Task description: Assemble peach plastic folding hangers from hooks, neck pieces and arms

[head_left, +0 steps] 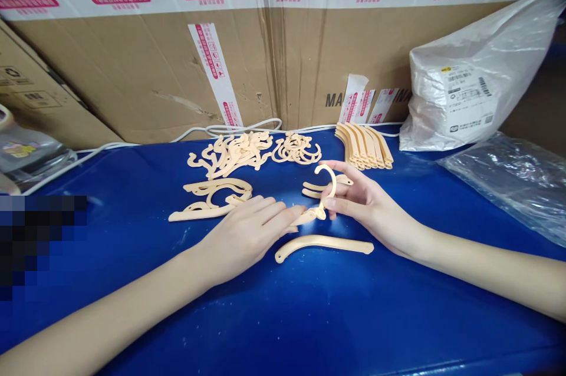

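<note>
My left hand (247, 228) lies palm down on the blue table (309, 317), its fingertips pressing one end of a cream plastic hanger piece (309, 215). My right hand (360, 202) pinches the same piece near its round hook (328, 175), which stands up between thumb and fingers. A loose curved hanger arm (322, 244) lies just in front of both hands. More curved arms (212, 196) rest left of my left hand.
A heap of cream hooks and parts (252, 152) and a neat stack of arms (365, 145) lie at the back. Cardboard boxes (177, 46) wall the rear. Plastic bags (469, 81) sit right, a white cable (132, 143) runs along the back.
</note>
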A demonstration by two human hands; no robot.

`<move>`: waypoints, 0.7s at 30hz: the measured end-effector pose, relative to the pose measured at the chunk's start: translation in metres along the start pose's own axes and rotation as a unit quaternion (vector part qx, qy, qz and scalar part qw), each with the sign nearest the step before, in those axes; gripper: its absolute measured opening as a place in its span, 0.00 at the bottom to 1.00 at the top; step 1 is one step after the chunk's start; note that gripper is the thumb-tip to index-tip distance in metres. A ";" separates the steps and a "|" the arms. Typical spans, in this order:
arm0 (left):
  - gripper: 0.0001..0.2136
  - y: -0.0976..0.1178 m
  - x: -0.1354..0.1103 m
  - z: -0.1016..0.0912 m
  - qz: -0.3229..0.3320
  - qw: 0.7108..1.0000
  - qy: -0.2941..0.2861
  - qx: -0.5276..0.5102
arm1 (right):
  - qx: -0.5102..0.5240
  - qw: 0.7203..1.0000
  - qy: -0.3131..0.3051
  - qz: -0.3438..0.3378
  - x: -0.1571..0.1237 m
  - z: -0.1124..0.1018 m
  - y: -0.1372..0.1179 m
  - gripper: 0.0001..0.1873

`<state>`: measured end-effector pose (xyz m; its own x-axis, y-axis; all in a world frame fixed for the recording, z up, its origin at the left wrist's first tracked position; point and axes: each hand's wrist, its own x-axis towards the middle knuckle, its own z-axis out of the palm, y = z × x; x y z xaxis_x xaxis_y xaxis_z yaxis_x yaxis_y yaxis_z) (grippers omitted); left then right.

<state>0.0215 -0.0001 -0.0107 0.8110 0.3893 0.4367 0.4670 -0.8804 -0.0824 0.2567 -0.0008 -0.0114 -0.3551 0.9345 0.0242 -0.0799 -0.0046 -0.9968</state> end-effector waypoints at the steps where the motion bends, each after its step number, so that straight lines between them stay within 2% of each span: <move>1: 0.12 0.000 0.000 0.000 0.000 1.000 -0.003 -0.001 | -0.006 1.000 0.003 0.000 0.000 0.000 0.000 0.28; 17: 0.14 -0.001 0.001 0.000 0.006 1.000 0.008 0.009 | -0.035 0.999 0.005 0.000 0.000 0.000 0.000 0.28; 21: 0.13 -0.002 0.001 0.001 0.002 1.000 -0.005 0.008 | -0.043 0.999 0.007 -0.009 0.001 0.000 0.000 0.29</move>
<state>0.0217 0.0022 -0.0115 0.8166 0.3887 0.4267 0.4695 -0.8773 -0.0994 0.2567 0.0000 -0.0110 -0.3406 0.9393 0.0412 -0.0061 0.0416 -0.9991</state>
